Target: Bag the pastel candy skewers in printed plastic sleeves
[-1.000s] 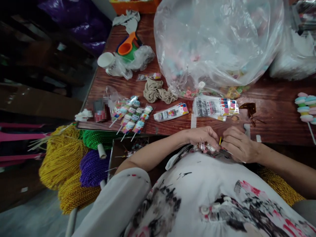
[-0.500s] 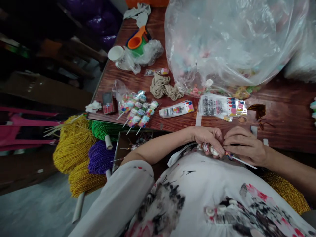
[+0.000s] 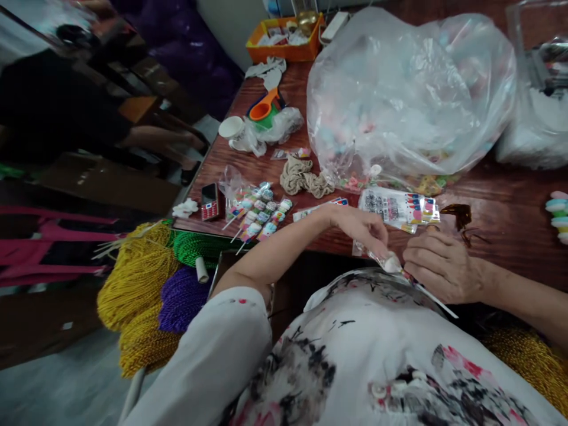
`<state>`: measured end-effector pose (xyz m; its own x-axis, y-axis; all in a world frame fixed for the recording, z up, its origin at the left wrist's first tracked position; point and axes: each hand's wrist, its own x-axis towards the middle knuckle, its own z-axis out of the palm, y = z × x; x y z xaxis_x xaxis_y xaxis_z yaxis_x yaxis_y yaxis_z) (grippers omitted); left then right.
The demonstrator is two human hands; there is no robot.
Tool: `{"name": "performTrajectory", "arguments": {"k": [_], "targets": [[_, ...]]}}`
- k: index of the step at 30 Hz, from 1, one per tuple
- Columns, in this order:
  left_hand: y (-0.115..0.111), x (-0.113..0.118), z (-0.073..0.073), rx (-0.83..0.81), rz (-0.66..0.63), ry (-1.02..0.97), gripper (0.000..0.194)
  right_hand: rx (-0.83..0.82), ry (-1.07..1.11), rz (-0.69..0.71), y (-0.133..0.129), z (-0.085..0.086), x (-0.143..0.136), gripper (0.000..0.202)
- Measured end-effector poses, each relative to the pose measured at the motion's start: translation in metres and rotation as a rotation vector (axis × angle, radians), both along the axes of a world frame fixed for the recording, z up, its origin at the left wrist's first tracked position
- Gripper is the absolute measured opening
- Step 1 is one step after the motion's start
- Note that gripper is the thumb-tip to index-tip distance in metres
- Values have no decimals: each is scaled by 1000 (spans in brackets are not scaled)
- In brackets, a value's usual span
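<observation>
Near the table's front edge, my left hand [image 3: 362, 229] is closed on the clear wrapper end of a wrapped candy stick [image 3: 391, 264]. My right hand [image 3: 437, 266] is curled round the lower end of the same candy, with its white stick poking out down and to the right. Just beyond my hands lies a stack of clear printed bags [image 3: 397, 208]. More printed bags [image 3: 317, 208] are partly hidden behind my left forearm. Several wrapped candy sticks [image 3: 261, 214] lie in a group at the left of the table.
A big clear bag [image 3: 408, 100] fills the table's back. A beige cloth [image 3: 302, 176], phone [image 3: 210, 202], white cup [image 3: 231, 127], orange scoop [image 3: 261, 109] and orange tray [image 3: 284, 52] are at the left. Yellow cord bundles [image 3: 133, 275] hang below. A person sits far left.
The view has tilted up and shows more of the table's back, with the orange tray. My left hand has moved towards the candy's wrapper end, and its fingers are now straighter.
</observation>
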<state>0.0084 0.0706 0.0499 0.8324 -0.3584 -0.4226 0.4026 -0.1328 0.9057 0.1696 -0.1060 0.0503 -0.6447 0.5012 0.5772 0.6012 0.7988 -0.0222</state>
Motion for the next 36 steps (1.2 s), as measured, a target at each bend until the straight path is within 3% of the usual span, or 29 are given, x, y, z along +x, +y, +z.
{"name": "performTrajectory", "arguments": {"k": [3, 5, 6, 9, 10, 12, 15, 17, 19, 20, 22, 26, 28, 30, 31, 33, 35, 36], "targets": [[6, -7, 26, 274, 303, -273, 33, -27, -25, -87, 8, -10, 2, 19], [-14, -10, 39, 566, 493, -567, 26, -79, 60, -182, 17, -20, 3, 18], [-29, -11, 41, 706, 507, -712, 20, -127, 138, -224, 22, -24, 3, 17], [-72, -11, 26, 924, 162, -1042, 20, -355, 467, -335, 34, -27, 5, 13], [-79, -11, 15, 959, 76, -1010, 21, -441, 567, -371, 36, -25, 4, 13], [-80, -10, -11, 898, 150, -844, 15, -570, 713, -427, 36, -19, 3, 14], [-60, -9, -38, 511, 640, -497, 22, -595, 798, -432, 30, -15, -1, 13], [-48, -9, -42, 103, 891, -296, 36, -498, 779, -425, 25, -18, -5, 13], [-44, -9, -36, -224, 984, -205, 46, -362, 672, -423, 22, -24, -8, 15], [-44, -10, -32, -307, 1008, -210, 48, -290, 604, -428, 21, -28, -9, 17], [-46, -12, -21, -316, 1032, -302, 46, -153, 485, -441, 22, -35, -9, 19], [-53, -15, -11, -149, 909, -479, 37, -23, 396, -454, 27, -46, -5, 21], [-57, -13, -14, -100, 1057, -516, 36, 20, 362, -472, 28, -48, -2, 23], [-62, -9, -22, -116, 1223, -538, 55, 99, 343, -499, 28, -48, 1, 25], [-65, -7, -26, -150, 1225, -524, 67, 134, 346, -506, 28, -47, 2, 26], [-70, -4, -34, -233, 1078, -448, 72, 184, 381, -507, 26, -44, 3, 26], [-74, -3, -40, -264, 954, -379, 61, 177, 440, -496, 24, -42, 1, 24], [-75, -3, -42, -228, 953, -377, 56, 149, 478, -497, 23, -42, -1, 21]]}}
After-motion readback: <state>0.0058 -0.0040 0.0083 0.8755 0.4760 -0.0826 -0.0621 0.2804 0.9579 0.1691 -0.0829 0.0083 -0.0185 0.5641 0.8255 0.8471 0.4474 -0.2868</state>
